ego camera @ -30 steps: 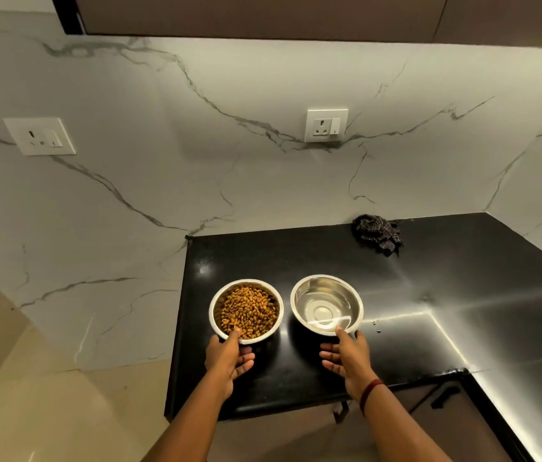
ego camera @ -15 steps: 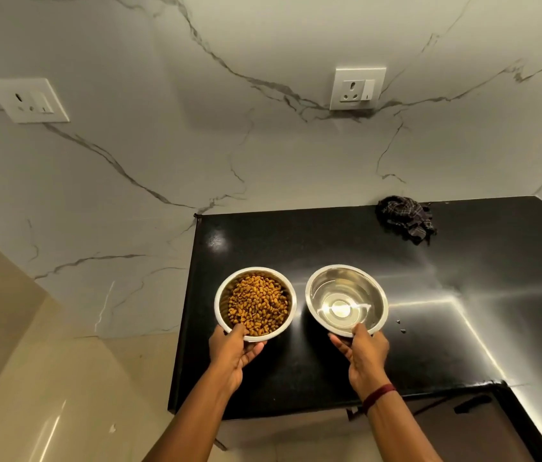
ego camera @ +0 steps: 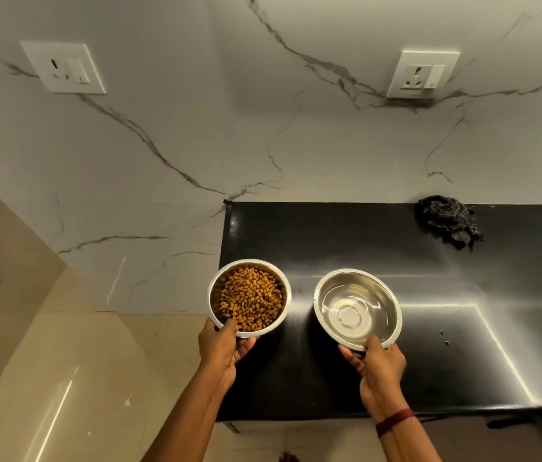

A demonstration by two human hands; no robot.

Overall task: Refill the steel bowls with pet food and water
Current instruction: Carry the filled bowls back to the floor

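Observation:
Two steel bowls are held up over the black counter. The left steel bowl is heaped with brown pet food and hangs at the counter's left edge, partly over the floor. My left hand grips its near rim, thumb inside. The right steel bowl holds clear water. My right hand pinches its near rim with the thumb over the edge. A red band circles my right wrist.
A crumpled dark checked cloth lies at the back of the counter by the marble wall. Two white wall sockets sit above. Small specks dot the counter at right. Beige floor lies to the left.
Both hands have closed on the bowl rims and lifted the bowls off the counter toward the left. The camera view has tilted down and closer.

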